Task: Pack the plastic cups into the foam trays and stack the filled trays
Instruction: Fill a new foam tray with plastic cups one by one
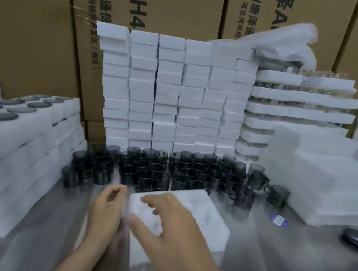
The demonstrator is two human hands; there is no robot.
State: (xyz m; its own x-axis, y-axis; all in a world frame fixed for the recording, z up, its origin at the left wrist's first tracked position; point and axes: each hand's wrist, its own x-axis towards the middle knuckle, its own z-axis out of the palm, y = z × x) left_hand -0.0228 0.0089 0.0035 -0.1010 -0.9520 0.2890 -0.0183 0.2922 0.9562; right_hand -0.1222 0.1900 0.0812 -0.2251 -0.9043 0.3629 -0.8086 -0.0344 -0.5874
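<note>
White foam block, square, matte | right grip spread apart over it | left grip curled, hold unclear

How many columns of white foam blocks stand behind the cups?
6, side by side, left to right: first, second, third, fourth, fifth, sixth; the trays may hide more.

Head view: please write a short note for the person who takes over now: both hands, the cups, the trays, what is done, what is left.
Left hand: at the left edge of the foam piece, fingers curled; grip blurred.
Right hand: open, fingers spread over the same piece.
The loose cups, many and dark, stand behind it.
Done: filled trays stacked at left, more at back right.
To do: pack the loose cups, stack those trays.
</note>
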